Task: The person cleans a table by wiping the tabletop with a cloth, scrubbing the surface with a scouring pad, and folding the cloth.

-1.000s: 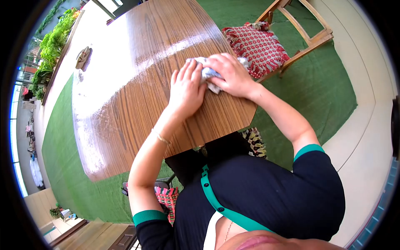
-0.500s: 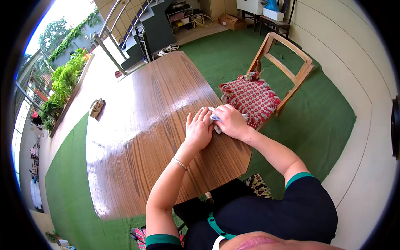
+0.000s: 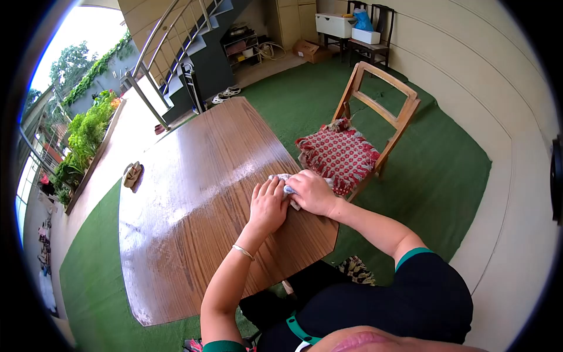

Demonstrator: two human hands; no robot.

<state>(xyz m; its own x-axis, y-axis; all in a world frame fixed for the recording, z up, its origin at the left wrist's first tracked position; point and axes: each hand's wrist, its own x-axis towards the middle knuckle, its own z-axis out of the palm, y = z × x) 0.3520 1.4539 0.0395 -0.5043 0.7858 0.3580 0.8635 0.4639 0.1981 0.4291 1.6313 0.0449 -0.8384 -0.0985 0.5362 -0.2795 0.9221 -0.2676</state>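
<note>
A crumpled pale cloth point(image 3: 288, 189) with bluish patches is bunched on the wooden tabletop point(image 3: 193, 193), close to its right edge. My right hand point(image 3: 314, 192) is closed over the cloth's right side, fingers bent. My left hand point(image 3: 268, 205) grips the left side, knuckles up, with its fingertips pressing down at the cloth. Both hands are side by side and nearly touching. Part of the cloth is hidden beneath my fingers. A bracelet point(image 3: 243, 252) circles my left wrist.
A wooden chair point(image 3: 404, 114) with a red patterned cushion point(image 3: 340, 155) stands against the table's right side. Green carpet point(image 3: 434, 193) covers the floor. Stairs with a metal railing point(image 3: 146, 70) rise behind the table. Shoes point(image 3: 132, 175) lie beyond its left edge.
The whole view has shifted, so the table and chair appear lower and further left. Both hands remain on the cloth near the same table edge.
</note>
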